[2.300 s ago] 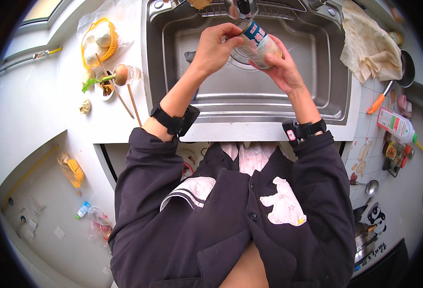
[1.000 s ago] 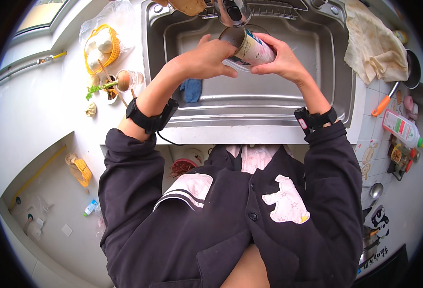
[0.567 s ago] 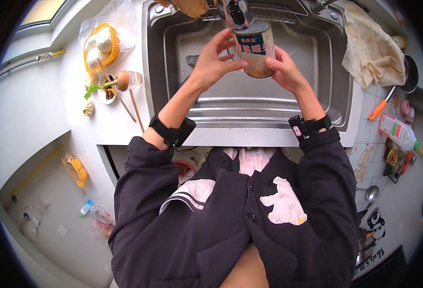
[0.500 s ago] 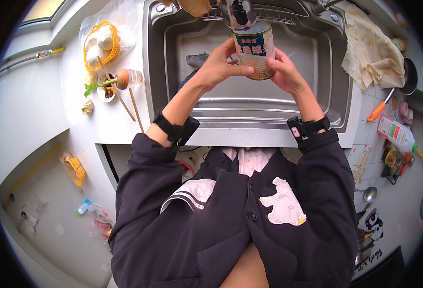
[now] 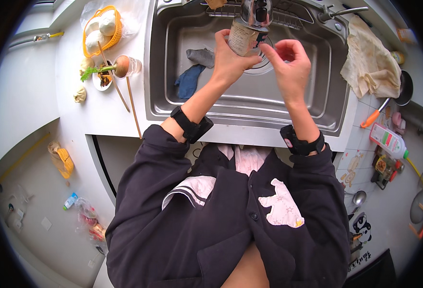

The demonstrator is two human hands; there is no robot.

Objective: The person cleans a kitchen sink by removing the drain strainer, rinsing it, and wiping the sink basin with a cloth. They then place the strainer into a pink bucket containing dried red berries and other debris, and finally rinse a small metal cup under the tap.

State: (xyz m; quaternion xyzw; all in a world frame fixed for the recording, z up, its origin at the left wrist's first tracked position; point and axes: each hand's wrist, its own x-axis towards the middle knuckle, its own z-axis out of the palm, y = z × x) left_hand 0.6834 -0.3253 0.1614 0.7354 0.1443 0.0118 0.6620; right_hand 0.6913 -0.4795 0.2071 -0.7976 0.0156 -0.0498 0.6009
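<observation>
My left hand (image 5: 235, 61) is wrapped round the lower left side of a tin can (image 5: 244, 39) with a paper label, holding it tilted over the steel sink (image 5: 269, 103). To the right of the can is my right hand (image 5: 292, 65), its fingers curled and its thumb reaching toward the label's edge. The thumb stands apart from the fingers, with nothing visible between them. Just above the can, a shiny metal fitting (image 5: 258, 13) with dark patches covers part of its top. Grey cloth (image 5: 201, 56) and blue cloth (image 5: 189, 81) lie in the sink's left side.
On the left counter, a yellow basket (image 5: 118, 34) holds white round items, beside a vegetable (image 5: 122, 66) on a glass, a small bowl (image 5: 102, 81) and chopsticks (image 5: 133, 108). At right lie a beige cloth (image 5: 371, 60), an orange-handled pan (image 5: 405, 89) and a white bottle (image 5: 388, 140).
My right hand has let go of the can and drawn slightly back to its right. The can has been turned and tilted in my left hand, showing another side of its label.
</observation>
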